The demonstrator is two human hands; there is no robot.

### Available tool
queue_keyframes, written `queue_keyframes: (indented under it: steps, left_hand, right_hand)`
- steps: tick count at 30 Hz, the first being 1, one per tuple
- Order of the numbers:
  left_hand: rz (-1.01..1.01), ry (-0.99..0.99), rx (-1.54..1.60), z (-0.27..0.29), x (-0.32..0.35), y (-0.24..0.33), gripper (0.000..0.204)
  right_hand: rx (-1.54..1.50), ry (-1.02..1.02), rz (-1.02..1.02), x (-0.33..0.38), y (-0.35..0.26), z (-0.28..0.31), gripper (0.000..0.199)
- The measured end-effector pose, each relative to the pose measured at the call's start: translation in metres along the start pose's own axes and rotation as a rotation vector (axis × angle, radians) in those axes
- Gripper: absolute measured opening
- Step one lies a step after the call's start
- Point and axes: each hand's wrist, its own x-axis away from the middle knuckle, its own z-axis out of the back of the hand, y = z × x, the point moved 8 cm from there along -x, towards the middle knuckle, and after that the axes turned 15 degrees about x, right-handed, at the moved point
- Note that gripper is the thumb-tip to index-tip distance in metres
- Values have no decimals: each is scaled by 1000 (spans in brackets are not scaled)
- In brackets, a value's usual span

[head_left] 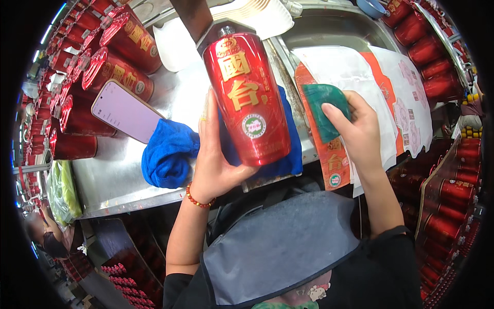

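A glossy red bottle [245, 98] with gold lettering and a round white-and-green emblem fills the middle of the view, tilted slightly. My left hand [213, 159] supports its left side and lower end, fingers along the side and thumb beneath. In my right hand [357, 131] is a green flat scraper [325, 110], pinched between thumb and fingers. That hand is over an orange printed decal sheet [334, 159] topped with white sheets [337, 67]. A blue cloth [292, 134] lies behind the bottle; a bunched blue cloth [167, 154] is left of my left hand.
A phone [125, 109] with a lit screen leans near red bottles [123, 74] crowded at the left. A dark metal post [193, 18] stands above the bottle. Behind are a white ridged tray [177, 44] and a metal sink [334, 28]. Another person [56, 239] is far left.
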Motion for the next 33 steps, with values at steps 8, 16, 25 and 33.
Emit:
queue_keyframes:
  steps: [8, 16, 25, 33]
  left_hand:
    - [41, -62, -36, -2, 4, -5, 125]
    - [-1, -86, -48, -3, 2, 0, 122]
    - [-38, -80, -47, -5, 0, 3, 125]
    - [-51, -64, -56, -4, -1, 9, 125]
  right_hand:
    - [107, -69, 171, -22, -22, -7, 28]
    - [253, -141, 354, -50, -72, 2, 24]
    - [495, -212, 781, -45, -124, -18, 24]
    - [621, -151, 876, -56, -130, -19, 22]
